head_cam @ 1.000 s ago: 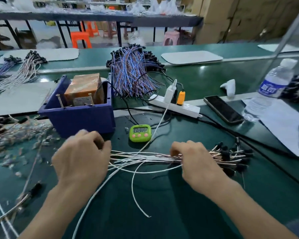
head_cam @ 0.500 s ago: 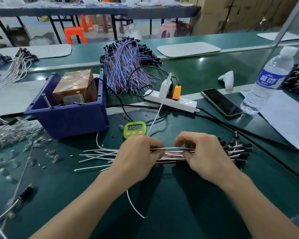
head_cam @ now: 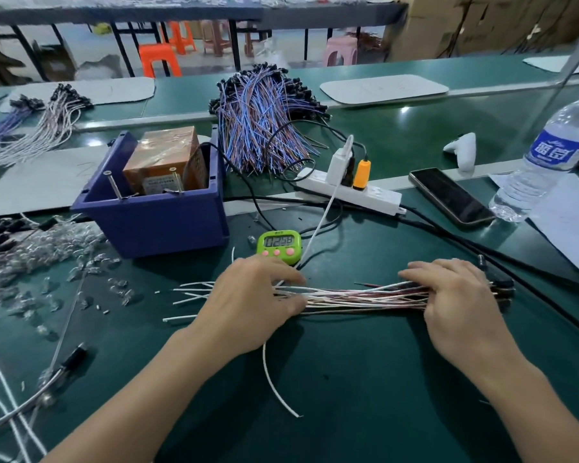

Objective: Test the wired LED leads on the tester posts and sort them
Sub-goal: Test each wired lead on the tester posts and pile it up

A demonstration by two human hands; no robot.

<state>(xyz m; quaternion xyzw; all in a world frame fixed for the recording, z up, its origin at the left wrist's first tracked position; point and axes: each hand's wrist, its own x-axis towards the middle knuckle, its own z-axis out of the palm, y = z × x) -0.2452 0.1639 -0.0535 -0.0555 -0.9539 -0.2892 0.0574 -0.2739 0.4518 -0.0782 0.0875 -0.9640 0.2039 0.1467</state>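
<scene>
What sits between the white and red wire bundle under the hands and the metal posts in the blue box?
Mainly the front wall of the blue plastic box; the thin metal posts rise behind it. The small green timer also stands between the white and red wire bundle and the box's right corner.

My left hand [head_cam: 248, 302] and right hand [head_cam: 462, 302] have drawn apart along the bundle of leads [head_cam: 358, 295], the right sliding away from the timer [head_cam: 279, 246] towards the black LED ends [head_cam: 503, 285].
</scene>
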